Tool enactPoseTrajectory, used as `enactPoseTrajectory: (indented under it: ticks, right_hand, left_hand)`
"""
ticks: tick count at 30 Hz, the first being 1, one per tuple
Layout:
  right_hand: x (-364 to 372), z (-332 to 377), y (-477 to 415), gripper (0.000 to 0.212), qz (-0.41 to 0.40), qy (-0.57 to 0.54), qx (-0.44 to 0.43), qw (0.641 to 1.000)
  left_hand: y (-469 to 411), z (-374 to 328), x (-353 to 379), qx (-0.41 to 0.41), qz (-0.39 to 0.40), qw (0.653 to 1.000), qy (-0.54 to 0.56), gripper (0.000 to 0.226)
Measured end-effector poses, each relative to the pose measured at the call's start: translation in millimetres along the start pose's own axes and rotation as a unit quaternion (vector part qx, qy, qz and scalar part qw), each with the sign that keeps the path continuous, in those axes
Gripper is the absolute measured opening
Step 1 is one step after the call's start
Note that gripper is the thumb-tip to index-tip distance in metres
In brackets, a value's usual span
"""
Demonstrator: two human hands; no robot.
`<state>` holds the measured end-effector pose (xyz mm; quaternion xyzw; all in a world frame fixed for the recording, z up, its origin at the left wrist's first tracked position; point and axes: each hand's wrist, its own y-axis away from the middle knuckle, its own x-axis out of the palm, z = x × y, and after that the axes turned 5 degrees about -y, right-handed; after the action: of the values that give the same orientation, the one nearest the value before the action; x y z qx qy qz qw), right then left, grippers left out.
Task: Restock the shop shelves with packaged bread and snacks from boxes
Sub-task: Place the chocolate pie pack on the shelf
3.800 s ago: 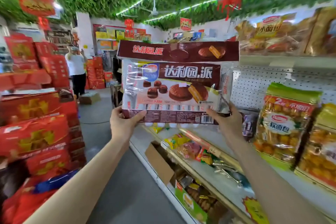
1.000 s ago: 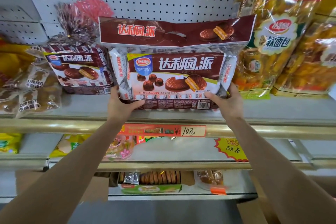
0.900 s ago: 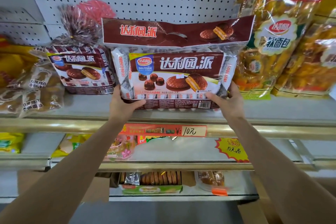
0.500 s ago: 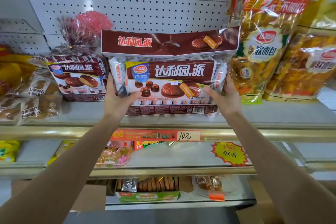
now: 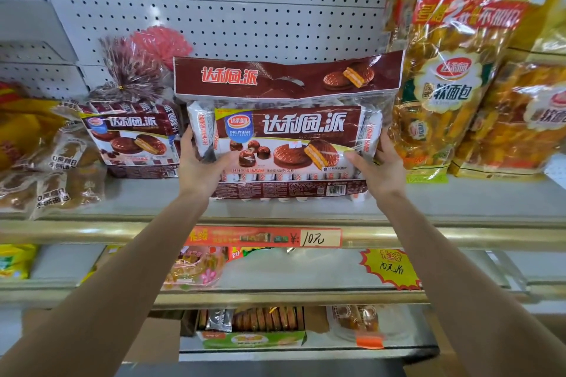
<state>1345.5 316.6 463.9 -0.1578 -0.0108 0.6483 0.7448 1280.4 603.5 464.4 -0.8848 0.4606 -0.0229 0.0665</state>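
Note:
A large brown bag of chocolate pies stands upright on the grey shelf, its bottom edge resting on the shelf board. My left hand grips its lower left side and my right hand grips its lower right side, thumbs across the front. A smaller tied bag of the same chocolate pies stands just to its left.
Tall yellow soft-bread bags stand close on the right, and small bread packs lie at the left. White pegboard backs the shelf. A red price strip runs along the brass shelf edge. Lower shelves hold snack packs and a biscuit box.
Both hands carried the pie bag from the aisle to the shelf. Over the last second they pushed it back and set its base down, sliding up its sides.

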Motion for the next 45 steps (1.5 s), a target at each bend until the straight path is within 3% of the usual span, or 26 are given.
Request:
enactPoseTrajectory:
  ticks: [15,21,25,32,45]
  right_hand:
    - [14.1,-7.0,-27.3,0.075,0.011,-0.039,0.029,0.999]
    - [18.1,-9.4,-36.2,0.094,0.012,-0.028,0.045,0.999]
    - [19.8,-13.1,-41.4,0.08,0.004,-0.015,0.037,0.999]
    - [24.8,-13.0,-48.1,0.074,-0.008,0.006,0.032,0.999]
    - [30.7,-17.0,-59.6,0.079,-0.018,0.013,0.047,0.999]
  left_hand:
    - [-31.4,11.3,9.4,-0.01,-0.015,0.999,-0.047,0.088]
    - [-40.4,13.5,13.3,-0.013,-0.024,0.998,-0.059,0.087]
    - [-43.1,12.2,16.2,-0.011,-0.019,0.999,-0.045,0.085]
    - [-51.1,16.5,17.0,-0.015,-0.011,0.999,-0.044,0.085]
    - [-62.3,17.0,23.2,-0.022,-0.008,1.0,-0.015,0.086]
